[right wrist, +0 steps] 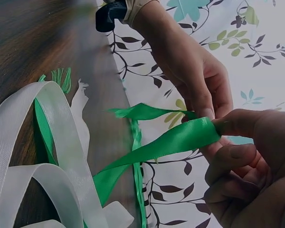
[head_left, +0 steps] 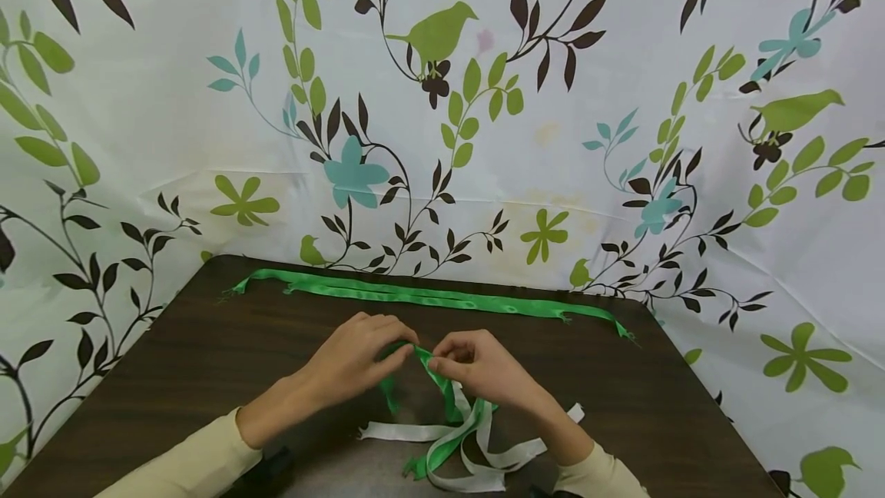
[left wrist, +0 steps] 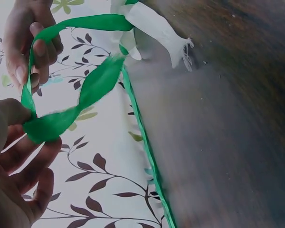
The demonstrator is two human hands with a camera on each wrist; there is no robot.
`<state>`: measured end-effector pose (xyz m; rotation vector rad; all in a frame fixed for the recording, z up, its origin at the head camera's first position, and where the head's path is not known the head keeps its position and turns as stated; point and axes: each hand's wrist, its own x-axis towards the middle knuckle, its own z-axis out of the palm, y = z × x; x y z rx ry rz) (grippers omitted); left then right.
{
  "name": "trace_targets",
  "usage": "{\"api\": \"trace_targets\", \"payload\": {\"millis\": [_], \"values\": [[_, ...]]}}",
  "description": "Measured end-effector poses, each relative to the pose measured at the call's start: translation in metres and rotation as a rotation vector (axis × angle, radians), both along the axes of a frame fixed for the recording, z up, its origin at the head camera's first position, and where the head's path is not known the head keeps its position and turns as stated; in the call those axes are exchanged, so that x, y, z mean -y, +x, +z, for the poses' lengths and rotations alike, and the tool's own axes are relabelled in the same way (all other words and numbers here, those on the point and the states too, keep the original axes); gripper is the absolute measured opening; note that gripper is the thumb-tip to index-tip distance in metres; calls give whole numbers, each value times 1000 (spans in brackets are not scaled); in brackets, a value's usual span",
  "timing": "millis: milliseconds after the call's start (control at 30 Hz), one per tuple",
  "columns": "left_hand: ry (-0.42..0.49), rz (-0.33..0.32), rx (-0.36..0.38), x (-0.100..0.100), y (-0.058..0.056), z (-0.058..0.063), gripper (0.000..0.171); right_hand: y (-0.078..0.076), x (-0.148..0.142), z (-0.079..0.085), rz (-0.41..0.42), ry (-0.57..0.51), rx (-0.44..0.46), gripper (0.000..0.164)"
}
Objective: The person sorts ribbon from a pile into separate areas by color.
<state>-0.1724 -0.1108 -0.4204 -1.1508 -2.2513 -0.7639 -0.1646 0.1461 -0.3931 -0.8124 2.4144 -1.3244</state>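
A green ribbon (head_left: 434, 369) is stretched between both hands above the dark table. My left hand (head_left: 359, 356) pinches it between thumb and fingers, and a frayed end hangs below that hand. Close beside it, my right hand (head_left: 487, 367) pinches the same ribbon with thumb and forefinger. In the left wrist view the green ribbon (left wrist: 57, 124) loops from the fingertips and twists. Below the hands, white ribbons (head_left: 477, 475) and more green ribbon (head_left: 442, 448) lie in a loose tangle. The right wrist view shows a white ribbon (right wrist: 61, 109) curling up from this pile.
Several green ribbons (head_left: 415, 295) lie stretched lengthwise along the far edge of the dark wooden table (head_left: 276, 352). Behind the table hangs a white cloth (head_left: 429, 137) printed with leaves, birds and flowers, which also covers both sides.
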Motion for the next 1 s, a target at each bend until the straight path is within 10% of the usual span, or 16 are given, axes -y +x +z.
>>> {"api": "trace_targets", "payload": {"millis": [333, 1000], "values": [[136, 23, 168, 5, -1, 9, 8, 0, -5, 5, -14, -4, -29, 13], [215, 165, 169, 20, -1, 30, 9, -9, -40, 31, -93, -66, 13, 17]]}}
